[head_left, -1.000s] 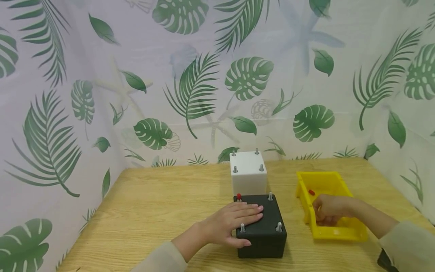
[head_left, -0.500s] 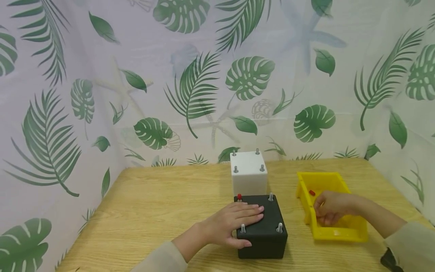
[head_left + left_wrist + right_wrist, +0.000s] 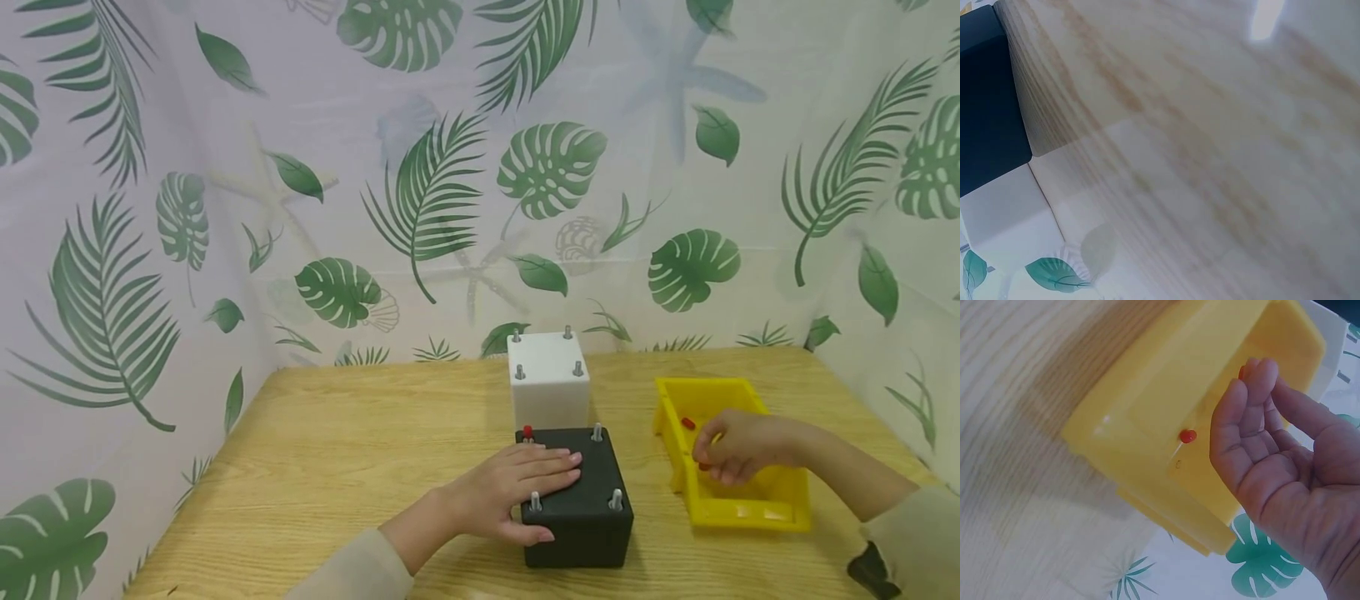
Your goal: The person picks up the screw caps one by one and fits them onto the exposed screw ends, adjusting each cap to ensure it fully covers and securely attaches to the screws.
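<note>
My left hand [image 3: 517, 492] lies with straight fingers across the top of a black block [image 3: 577, 542], thumb against its front side. Upright metal bolts stand at the block's corners, and a red cap [image 3: 528, 432] sits on the rear left one. Over the yellow bin [image 3: 750, 515], my right hand [image 3: 738, 446] has its fingers curled. A small red cap [image 3: 1242, 372] shows at its fingertips, pinched there and mostly covered. Another red cap [image 3: 1188, 435] lies on the bin's floor. Only the block's side appears in the left wrist view.
Behind the black block stands a white block [image 3: 551, 400] with bolts at its top corners. A leaf-patterned cloth [image 3: 450, 208] encloses the back and sides of the wooden table [image 3: 360, 442]. A black object [image 3: 872, 571] shows by the right sleeve.
My right hand has risen slightly from the bin's floor, and a red cap now shows at its fingertips. The left hand has stayed on the black block.
</note>
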The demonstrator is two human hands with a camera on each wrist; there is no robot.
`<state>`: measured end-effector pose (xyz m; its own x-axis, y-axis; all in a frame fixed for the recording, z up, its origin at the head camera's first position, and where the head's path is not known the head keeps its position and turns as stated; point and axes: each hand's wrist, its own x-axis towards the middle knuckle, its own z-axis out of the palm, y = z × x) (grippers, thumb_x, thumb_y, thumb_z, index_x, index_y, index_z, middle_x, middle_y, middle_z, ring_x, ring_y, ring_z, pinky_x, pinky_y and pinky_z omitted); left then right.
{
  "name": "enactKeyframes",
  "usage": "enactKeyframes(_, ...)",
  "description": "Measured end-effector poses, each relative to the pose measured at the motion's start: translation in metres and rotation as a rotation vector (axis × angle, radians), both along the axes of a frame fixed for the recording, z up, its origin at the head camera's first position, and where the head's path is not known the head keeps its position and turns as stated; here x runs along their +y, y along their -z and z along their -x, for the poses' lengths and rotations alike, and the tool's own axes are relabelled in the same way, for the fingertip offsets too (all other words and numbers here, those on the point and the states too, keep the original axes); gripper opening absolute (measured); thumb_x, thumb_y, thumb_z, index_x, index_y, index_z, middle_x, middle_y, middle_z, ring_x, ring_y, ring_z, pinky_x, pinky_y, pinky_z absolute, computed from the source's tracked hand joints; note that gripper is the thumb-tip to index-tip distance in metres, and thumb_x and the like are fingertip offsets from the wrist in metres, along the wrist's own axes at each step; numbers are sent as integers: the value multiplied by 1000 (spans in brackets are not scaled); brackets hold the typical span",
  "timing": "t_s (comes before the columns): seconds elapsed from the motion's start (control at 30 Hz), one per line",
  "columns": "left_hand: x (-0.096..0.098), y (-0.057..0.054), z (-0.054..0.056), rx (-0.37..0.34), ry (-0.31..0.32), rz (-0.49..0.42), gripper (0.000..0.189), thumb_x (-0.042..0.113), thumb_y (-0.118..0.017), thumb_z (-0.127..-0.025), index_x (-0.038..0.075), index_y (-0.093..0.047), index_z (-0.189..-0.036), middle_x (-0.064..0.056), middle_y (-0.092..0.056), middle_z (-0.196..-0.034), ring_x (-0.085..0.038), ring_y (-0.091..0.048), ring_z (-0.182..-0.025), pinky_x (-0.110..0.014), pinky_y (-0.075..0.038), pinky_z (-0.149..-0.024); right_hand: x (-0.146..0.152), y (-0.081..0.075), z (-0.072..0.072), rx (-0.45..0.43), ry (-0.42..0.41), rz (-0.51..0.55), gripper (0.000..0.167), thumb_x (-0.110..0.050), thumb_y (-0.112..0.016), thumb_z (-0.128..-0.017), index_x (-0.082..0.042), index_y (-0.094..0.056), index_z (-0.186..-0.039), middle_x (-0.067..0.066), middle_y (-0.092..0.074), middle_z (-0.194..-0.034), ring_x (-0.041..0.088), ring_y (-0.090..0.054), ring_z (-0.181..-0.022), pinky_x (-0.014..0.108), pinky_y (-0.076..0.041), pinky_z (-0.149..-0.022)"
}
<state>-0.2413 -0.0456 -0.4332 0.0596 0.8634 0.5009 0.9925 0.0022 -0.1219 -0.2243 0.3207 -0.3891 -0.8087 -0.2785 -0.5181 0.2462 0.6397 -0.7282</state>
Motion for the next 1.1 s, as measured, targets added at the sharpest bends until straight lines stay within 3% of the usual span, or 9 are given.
enactKeyframes(0.2, 0, -1, 0, -1, -3, 17, 76, 39, -74, -78, 0, -47, -137, -13, -46, -143, -19, -37, -137, -31, -28, -113, 5, 0, -2, 6, -11, 27, 11, -6, -54, -92, 3, -59, -97, 6, -62, -71, 13, -57, -59, 27, -53, -61)
enactKeyframes(0.73, -1, -3, -1, -5, -7, 40, 78, 38, -75, -76, -1, -46, -138, -14, -45, -144, -19, -35, -138, -30, -26, -114, 9, -19, -4, 14, -60, 83, 19, -12, -55, -94, 5, -59, -100, 6, -62, -74, 14, -56, -63, 26, -53, -63)
enactKeyframes(1.1, -1, -3, -1, -12, -9, 46, 79, 38, -75, -76, -1, -45, -138, -13, -44, -144, -19, -35, -138, -31, -26, -114, 10, -25, -3, 18, -64, 70, 23, -17, -58, -94, 5, -58, -102, 6, -62, -74, 14, -56, -63, 27, -54, -64)
